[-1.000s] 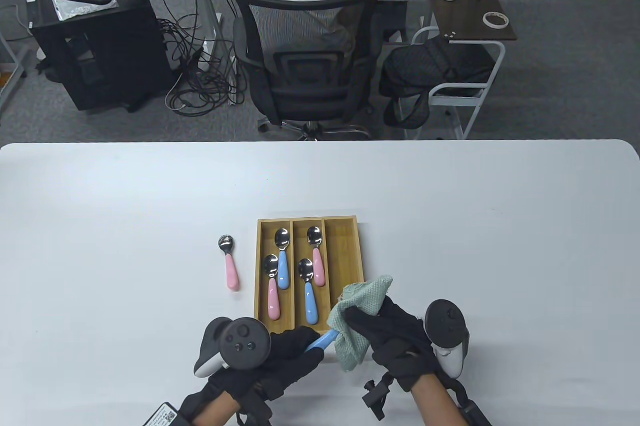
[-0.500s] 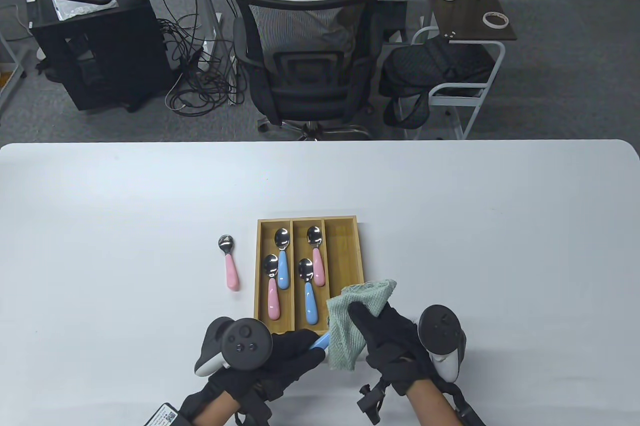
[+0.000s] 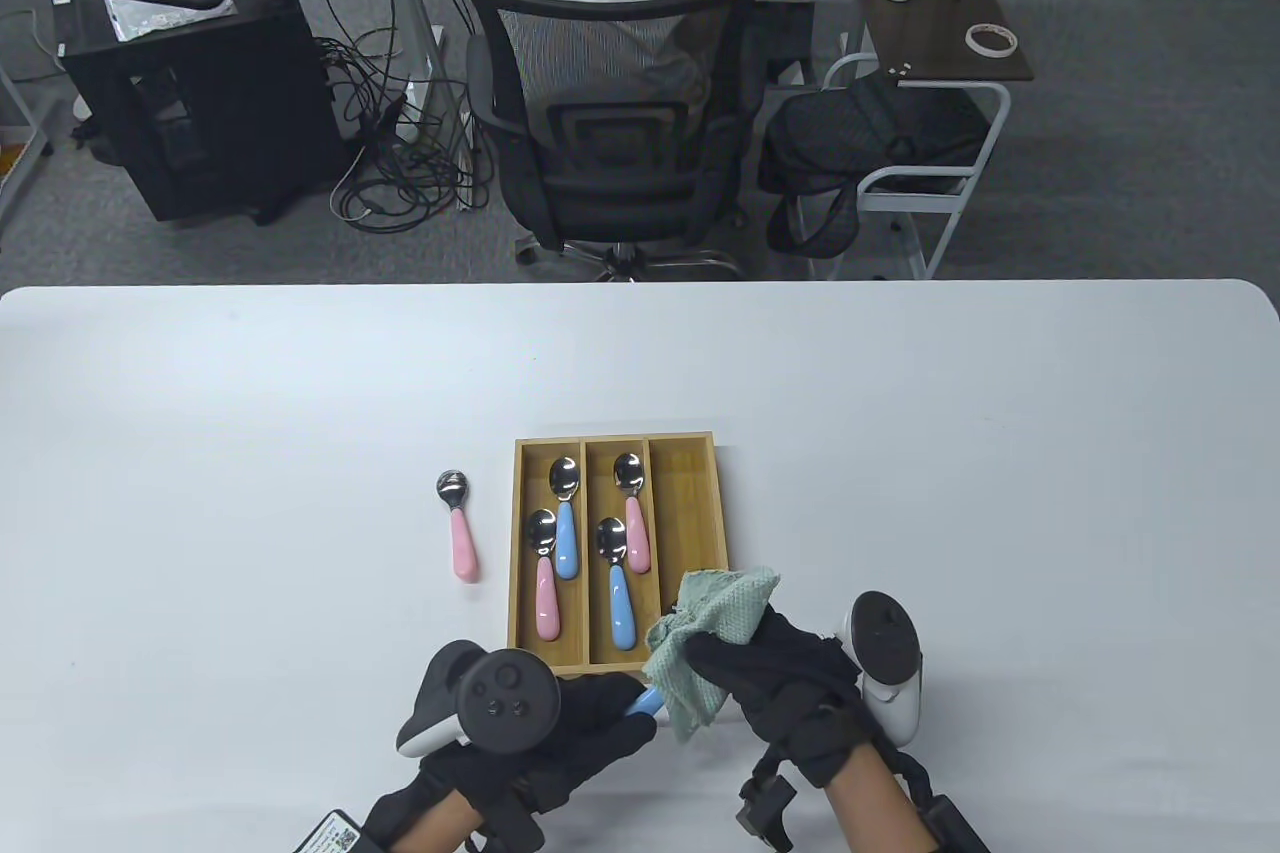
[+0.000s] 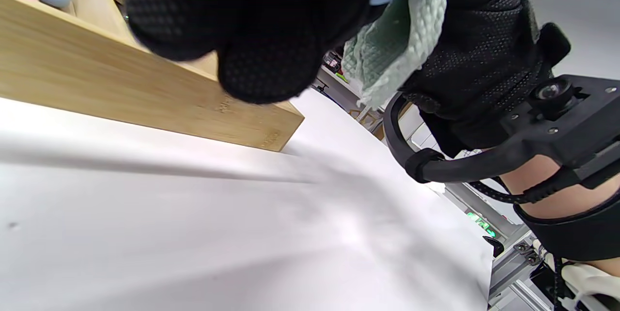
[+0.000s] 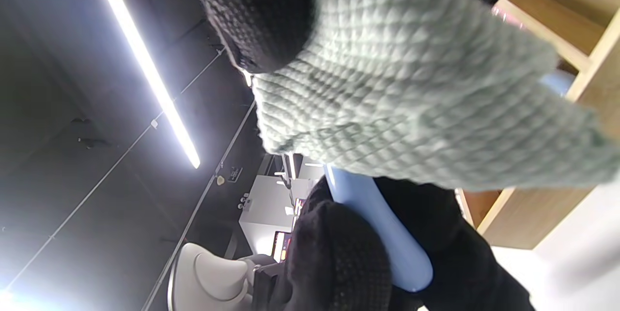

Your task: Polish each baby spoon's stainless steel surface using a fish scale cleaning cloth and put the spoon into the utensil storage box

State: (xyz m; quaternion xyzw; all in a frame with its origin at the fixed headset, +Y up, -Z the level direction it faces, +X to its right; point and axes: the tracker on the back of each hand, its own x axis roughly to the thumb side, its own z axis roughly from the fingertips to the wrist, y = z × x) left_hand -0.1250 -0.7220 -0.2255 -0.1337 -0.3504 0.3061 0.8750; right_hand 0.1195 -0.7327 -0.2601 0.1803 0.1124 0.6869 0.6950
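Polishing step in progress. The left hand (image 3: 590,723) grips the blue handle of a spoon (image 3: 643,699) just off the box's near edge, at about 6 o'clock from the box (image 3: 690,493); the right hand (image 3: 780,683) is closed around the cloth (image 3: 710,628), which wraps the spoon's steel end so that the bowl is hidden. The two hands meet at the spoon, above the counter (image 3: 1000,453). In the box, two spoons lie in the left compartment and two in the middle one; the right compartment holds none. One pink spoon (image 3: 457,527) lies on the counter at 9 o'clock from the box, untouched. Judged from this, the task is past halfway. The next move probably calls for freeing the bowl from the cloth and laying this spoon in a compartment, most likely the right one, then fetching the pink spoon.
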